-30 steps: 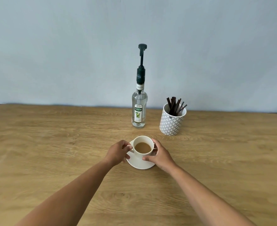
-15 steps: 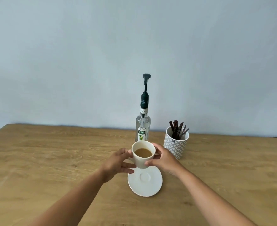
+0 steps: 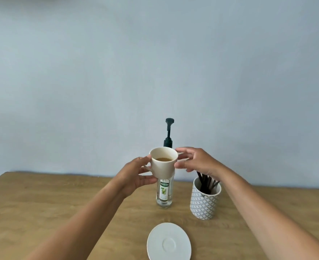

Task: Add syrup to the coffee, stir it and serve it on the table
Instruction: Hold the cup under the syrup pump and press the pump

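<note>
While my left hand (image 3: 136, 175) grips the coffee cup (image 3: 164, 166) by its handle side, up in front of the syrup bottle (image 3: 164, 194) w/ pump, my right hand (image 3: 198, 162) is spread, thumb at the cup's wall. Saucer (image 3: 169, 243) on tabletop (image 3: 42, 203) nearer me; stirrer pot (image 3: 204, 203) beside bottle.

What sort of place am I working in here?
Likely a simple coffee-serving setup: a wooden table against a bare wall, with a pump syrup bottle and a pot of stirrers.
</note>
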